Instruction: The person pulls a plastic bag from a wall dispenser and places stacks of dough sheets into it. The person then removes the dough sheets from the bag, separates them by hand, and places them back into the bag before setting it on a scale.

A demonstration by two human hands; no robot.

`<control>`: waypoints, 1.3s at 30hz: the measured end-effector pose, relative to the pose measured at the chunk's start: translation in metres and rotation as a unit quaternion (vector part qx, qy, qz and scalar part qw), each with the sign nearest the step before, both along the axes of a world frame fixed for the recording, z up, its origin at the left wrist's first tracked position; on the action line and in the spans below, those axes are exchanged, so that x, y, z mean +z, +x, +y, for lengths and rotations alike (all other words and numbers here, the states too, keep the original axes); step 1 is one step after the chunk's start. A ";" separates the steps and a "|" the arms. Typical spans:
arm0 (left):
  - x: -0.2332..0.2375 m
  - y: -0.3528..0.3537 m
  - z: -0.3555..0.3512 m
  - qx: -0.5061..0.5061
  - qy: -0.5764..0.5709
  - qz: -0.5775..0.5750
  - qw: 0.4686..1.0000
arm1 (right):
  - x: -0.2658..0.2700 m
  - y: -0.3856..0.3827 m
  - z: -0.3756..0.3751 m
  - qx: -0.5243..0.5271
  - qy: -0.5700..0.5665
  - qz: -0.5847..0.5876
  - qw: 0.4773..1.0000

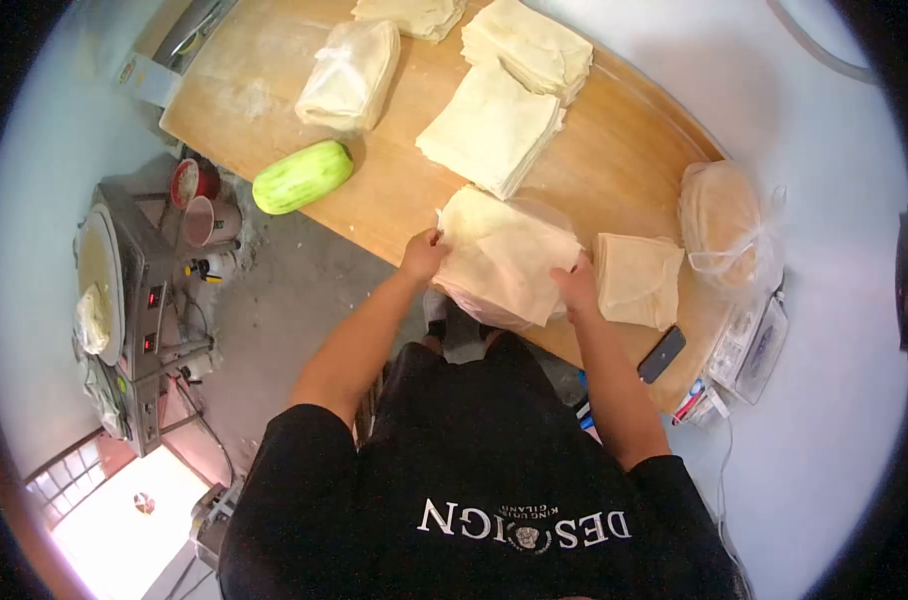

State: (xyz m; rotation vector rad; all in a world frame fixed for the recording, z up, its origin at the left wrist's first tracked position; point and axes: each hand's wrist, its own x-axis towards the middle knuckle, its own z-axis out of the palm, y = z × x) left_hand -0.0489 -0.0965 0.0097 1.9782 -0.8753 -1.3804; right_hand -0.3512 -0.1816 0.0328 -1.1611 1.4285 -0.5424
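In front of me at the table's near edge lies a stack of thin, pale dough sheets (pixel 504 250), with clear plastic showing beneath and behind it. My left hand (pixel 426 254) pinches the stack's left edge between thumb and fingers. At its right edge, my right hand (pixel 576 286) grips the sheets, thumb on top; the fingers underneath are partly hidden. Just right of that hand sits a smaller folded stack of sheets (pixel 639 280). Behind the stack I hold lies another pile of square sheets (pixel 492 128).
On the wooden table (pixel 244 95) are a peeled green gourd (pixel 304 177), a plastic-wrapped bundle (pixel 349 75), more sheet piles (pixel 527 48), a tied bag of round sheets (pixel 724 225) and a phone (pixel 662 355). A round griddle machine (pixel 139 290) and buckets (pixel 211 221) stand at left.
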 end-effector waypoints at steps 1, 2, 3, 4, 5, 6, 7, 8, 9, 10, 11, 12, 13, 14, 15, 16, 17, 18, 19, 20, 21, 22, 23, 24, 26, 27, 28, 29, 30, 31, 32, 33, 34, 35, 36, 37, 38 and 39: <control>0.004 0.000 0.001 -0.015 -0.010 -0.046 0.999 | 0.000 -0.002 0.001 0.071 -0.071 0.092 0.991; 0.000 -0.001 0.005 -0.017 -0.015 -0.049 0.999 | -0.005 -0.010 0.005 0.069 -0.075 0.089 0.991; -0.006 -0.001 0.010 0.043 -0.046 -0.021 0.998 | -0.011 -0.018 0.009 0.089 -0.155 0.135 0.975; -0.012 0.002 0.014 0.105 -0.079 0.008 0.991 | -0.017 -0.026 0.006 0.111 -0.234 0.179 0.949; -0.010 0.008 0.018 0.142 -0.050 0.057 0.987 | -0.004 -0.028 -0.003 0.115 -0.240 0.175 0.948; -0.001 0.012 0.022 0.149 -0.056 0.054 0.986 | 0.020 -0.029 -0.015 0.107 -0.178 0.192 0.959; 0.012 0.015 0.026 0.170 -0.049 0.037 0.984 | 0.040 -0.027 -0.027 0.099 -0.115 0.207 0.967; 0.022 0.022 0.025 0.188 -0.041 0.021 0.981 | 0.047 -0.025 -0.045 0.102 -0.120 0.203 0.966; 0.024 0.031 0.024 0.190 -0.043 0.019 0.981 | 0.051 -0.023 -0.068 0.089 -0.130 0.172 0.972; 0.026 0.038 0.025 0.204 -0.049 0.013 0.978 | 0.055 -0.020 -0.089 0.076 -0.137 0.142 0.977; 0.027 0.043 0.023 0.217 -0.055 0.009 0.975 | 0.060 -0.010 -0.114 0.087 -0.130 0.102 0.982; 0.032 0.046 0.018 0.220 -0.055 0.010 0.974 | 0.066 0.004 -0.141 0.098 -0.124 0.062 0.985; 0.040 0.051 0.011 0.231 -0.074 0.028 0.970 | 0.079 0.022 -0.162 0.097 -0.121 0.057 0.986; 0.046 0.056 0.004 0.242 -0.093 0.046 0.965 | 0.094 0.044 -0.182 0.096 -0.118 0.053 0.987; 0.046 0.061 -0.003 0.245 -0.095 0.050 0.963 | 0.104 0.067 -0.205 0.132 -0.159 0.073 0.976; 0.046 0.067 -0.010 0.242 -0.095 0.059 0.964 | 0.113 0.091 -0.227 0.166 -0.199 0.094 0.961; 0.042 0.074 -0.018 0.236 -0.095 0.070 0.965 | 0.122 0.117 -0.244 0.167 -0.201 0.098 0.960; 0.037 0.080 -0.025 0.236 -0.094 0.076 0.964 | 0.131 0.142 -0.257 0.177 -0.215 0.124 0.952; 0.030 0.086 -0.034 0.218 -0.064 0.104 0.968 | 0.138 0.166 -0.269 0.189 -0.230 0.151 0.943; 0.020 0.092 -0.043 0.202 -0.035 0.133 0.970 | 0.139 0.189 -0.282 0.192 -0.231 0.158 0.941; 0.008 0.098 -0.052 0.211 -0.036 0.160 0.964 | 0.138 0.212 -0.292 0.201 -0.269 0.211 0.918; -0.003 0.103 -0.056 0.214 -0.035 0.170 0.961 | 0.137 0.232 -0.302 0.211 -0.303 0.263 0.891; -0.011 0.108 -0.062 0.137 -0.008 0.132 0.982 | 0.127 0.251 -0.318 0.236 -0.303 0.306 0.871; -0.018 0.113 -0.066 0.059 0.017 0.094 0.994 | 0.116 0.266 -0.329 0.246 -0.304 0.313 0.866; -0.031 0.116 -0.068 0.122 0.030 0.173 0.977 | 0.098 0.293 -0.343 0.231 -0.370 0.392 0.810; -0.037 0.118 -0.069 0.174 0.045 0.241 0.954 | 0.092 0.304 -0.346 0.239 -0.366 0.397 0.807; -0.044 0.119 -0.073 0.177 0.048 0.248 0.951 | 0.087 0.315 -0.350 0.234 -0.361 0.419 0.800; -0.040 0.119 -0.076 0.183 0.087 0.243 0.949 | 0.085 0.323 -0.350 0.230 -0.354 0.440 0.792; -0.037 0.117 -0.076 0.190 0.127 0.238 0.944 | 0.085 0.330 -0.350 0.239 -0.349 0.444 0.789; -0.032 0.119 -0.077 0.193 0.130 0.242 0.942 | 0.087 0.337 -0.350 0.228 -0.333 0.457 0.793; -0.030 0.121 -0.078 0.187 0.129 0.248 0.942 | 0.088 0.342 -0.350 0.213 -0.317 0.468 0.797; -0.028 0.123 -0.079 0.180 0.128 0.254 0.942 | 0.085 0.342 -0.349 0.215 -0.314 0.471 0.795; -0.027 0.125 -0.080 0.180 0.130 0.258 0.940 | 0.080 0.338 -0.349 0.206 -0.354 0.450 0.794; -0.030 0.126 -0.082 0.173 0.133 0.270 0.938 | 0.077 0.336 -0.351 0.195 -0.394 0.428 0.790; -0.032 0.127 -0.083 0.167 0.135 0.281 0.935 | 0.076 0.333 -0.353 0.197 -0.395 0.431 0.788; -0.034 0.127 -0.084 0.168 0.134 0.283 0.935 | 0.074 0.331 -0.357 0.197 -0.407 0.423 0.785; -0.037 0.126 -0.083 0.164 0.140 0.279 0.936 | 0.071 0.328 -0.360 0.198 -0.419 0.414 0.783; -0.038 0.126 -0.083 0.160 0.147 0.275 0.937 | 0.060 0.320 -0.366 0.199 -0.419 0.414 0.783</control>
